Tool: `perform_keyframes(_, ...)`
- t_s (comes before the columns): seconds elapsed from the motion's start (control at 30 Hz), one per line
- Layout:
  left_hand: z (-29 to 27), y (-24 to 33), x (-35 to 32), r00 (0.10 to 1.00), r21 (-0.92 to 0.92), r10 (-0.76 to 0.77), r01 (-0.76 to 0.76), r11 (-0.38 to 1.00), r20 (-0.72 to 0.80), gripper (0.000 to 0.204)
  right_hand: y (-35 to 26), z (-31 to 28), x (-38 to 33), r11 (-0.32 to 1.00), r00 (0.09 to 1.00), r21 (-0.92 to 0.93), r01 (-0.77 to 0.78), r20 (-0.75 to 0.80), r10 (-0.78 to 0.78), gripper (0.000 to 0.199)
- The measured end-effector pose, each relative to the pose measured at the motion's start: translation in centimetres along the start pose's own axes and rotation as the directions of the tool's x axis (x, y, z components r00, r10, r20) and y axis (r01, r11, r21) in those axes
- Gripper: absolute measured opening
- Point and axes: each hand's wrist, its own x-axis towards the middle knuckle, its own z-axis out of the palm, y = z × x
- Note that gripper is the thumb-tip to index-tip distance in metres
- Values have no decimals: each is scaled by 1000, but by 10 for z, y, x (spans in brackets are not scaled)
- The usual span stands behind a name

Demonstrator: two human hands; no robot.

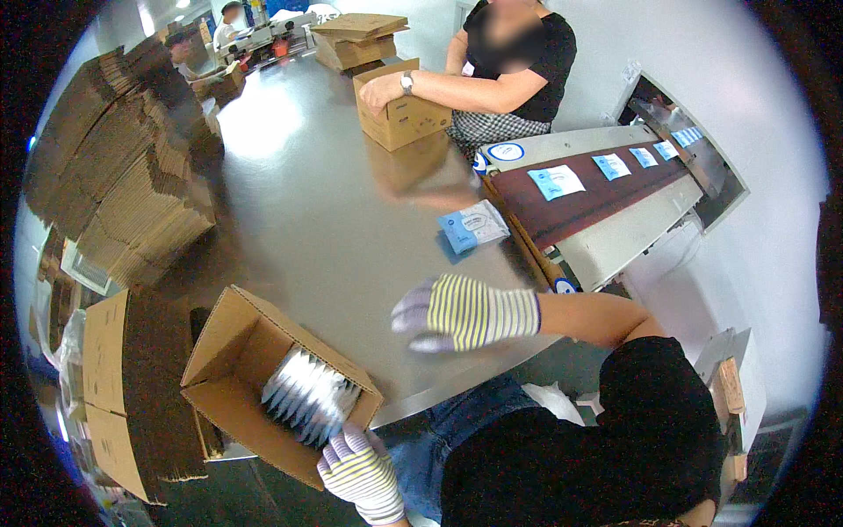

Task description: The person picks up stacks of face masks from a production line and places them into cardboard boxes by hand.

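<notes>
Bracing open carton (237,386) with left hand (360,470) | right hand (465,312) empty | blue packet (472,227) beyond

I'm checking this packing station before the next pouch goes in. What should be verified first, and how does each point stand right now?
1. Box open, flaps clear: ok.
2. Left hand steadying the box edge: ok.
3. Right hand empty, over the table: ok.
4. Pouch within reach on the table beside the conveyor: ok.
5. Room left in the box beside the packed pouches: ok.
6. Pouch count in the box: cannot tell.
</notes>
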Motion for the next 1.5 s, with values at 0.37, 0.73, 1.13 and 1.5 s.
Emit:
perform_keyframes(0.37, 10, -12, 13, 1000, 57, -6, 5, 998, 22, 19, 168, -30, -62, 780, 791, -295, -552, 111, 602, 35)
perform_keyframes(0.73, 11, -12, 22, 999, 49, -10, 12, 999, -39, 19, 249, -46, -63, 712, 681, -301, -635, 216, 699, 33)
perform_keyframes(1.13, 12, -9, 25, 998, 63, -9, 13, 998, -57, 18, 322, -27, -28, 859, 499, -472, -198, 706, 503, 51)
perform_keyframes(1.5, 12, -13, 21, 999, 103, -53, 54, 993, -11, 25, 98, 41, -16, 865, 691, -440, -242, 547, 472, 67)
